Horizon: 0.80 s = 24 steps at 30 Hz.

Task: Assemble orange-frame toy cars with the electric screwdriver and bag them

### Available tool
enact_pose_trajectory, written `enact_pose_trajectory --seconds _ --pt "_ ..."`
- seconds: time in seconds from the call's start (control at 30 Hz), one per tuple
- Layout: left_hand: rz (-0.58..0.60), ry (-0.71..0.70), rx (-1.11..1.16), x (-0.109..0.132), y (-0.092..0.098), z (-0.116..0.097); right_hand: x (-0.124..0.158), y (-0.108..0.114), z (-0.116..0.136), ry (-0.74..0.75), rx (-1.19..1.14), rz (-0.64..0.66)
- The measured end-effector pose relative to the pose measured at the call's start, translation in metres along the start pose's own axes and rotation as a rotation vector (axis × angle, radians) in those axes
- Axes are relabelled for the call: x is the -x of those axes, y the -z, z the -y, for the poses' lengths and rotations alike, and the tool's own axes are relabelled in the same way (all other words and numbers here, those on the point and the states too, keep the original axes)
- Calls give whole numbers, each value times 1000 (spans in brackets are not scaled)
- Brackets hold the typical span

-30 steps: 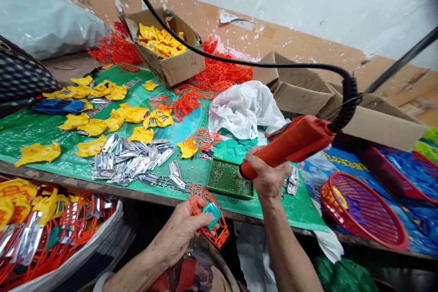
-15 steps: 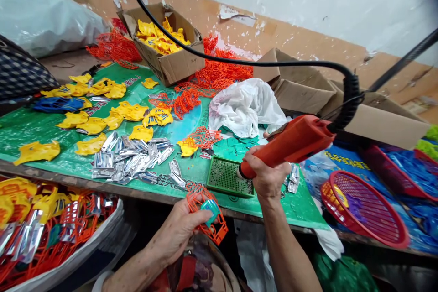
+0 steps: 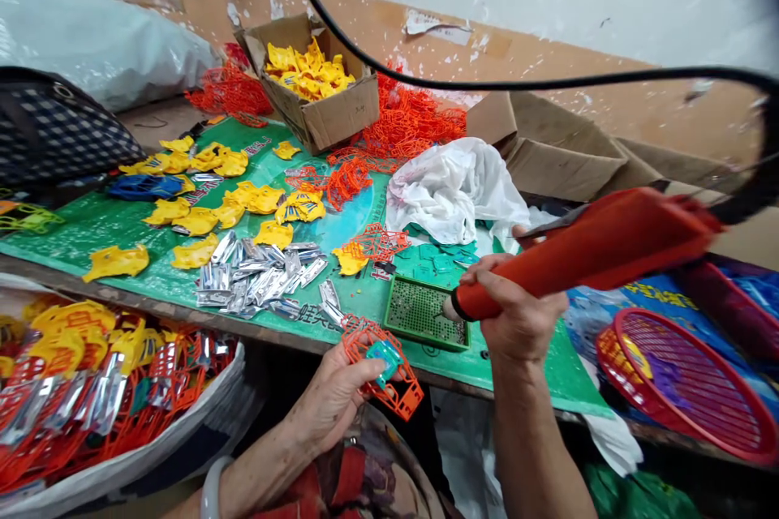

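My left hand (image 3: 334, 393) pinches an orange plastic frame (image 3: 406, 401) with a teal plastic piece (image 3: 385, 358) laid on it, the thumb pressing the teal piece. My right hand (image 3: 517, 312) is wrapped round a red electric screwdriver (image 3: 590, 247) with a black cable. The tool is tilted, its tip pointing down at the right part of a green tray (image 3: 426, 345) that holds many small screws. Whether a screw sits on the tip cannot be made out. Behind the tray lie flat teal pieces (image 3: 433, 263) and another orange frame (image 3: 378, 242).
Silver pieces (image 3: 259, 276) and yellow shells (image 3: 261, 199) cover the table's left. A carton (image 3: 341, 117) of yellow shells and a white cloth bag (image 3: 454, 186) stand behind. A sack (image 3: 243, 397) of assembled parts is at lower left, a red basket (image 3: 694, 389) at right. The black cable (image 3: 487, 85) crosses above.
The view has shifted a little, so the table things appear farther right. The screwdriver has swung nearer and lower at its cable end, its tip still at the tray. Both hands keep their holds.
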<state>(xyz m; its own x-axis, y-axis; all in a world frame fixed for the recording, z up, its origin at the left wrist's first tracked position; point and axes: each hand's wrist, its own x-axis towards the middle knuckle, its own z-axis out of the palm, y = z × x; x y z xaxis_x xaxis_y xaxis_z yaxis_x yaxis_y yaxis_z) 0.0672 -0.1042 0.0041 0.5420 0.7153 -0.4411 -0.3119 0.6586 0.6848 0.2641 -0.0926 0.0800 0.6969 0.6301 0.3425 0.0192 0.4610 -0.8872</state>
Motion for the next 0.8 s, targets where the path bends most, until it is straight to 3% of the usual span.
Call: enact_pose_trajectory --seconds 0.13,0.27,0.8 --pt "-20 2 21 0 0 0 15 -4 30 -78 -194 183" --pt "30 4 34 0 -1 -2 37 -8 42 -128 -249 281" --pt "-15 28 51 2 -8 -9 51 -15 32 -159 -223 322"
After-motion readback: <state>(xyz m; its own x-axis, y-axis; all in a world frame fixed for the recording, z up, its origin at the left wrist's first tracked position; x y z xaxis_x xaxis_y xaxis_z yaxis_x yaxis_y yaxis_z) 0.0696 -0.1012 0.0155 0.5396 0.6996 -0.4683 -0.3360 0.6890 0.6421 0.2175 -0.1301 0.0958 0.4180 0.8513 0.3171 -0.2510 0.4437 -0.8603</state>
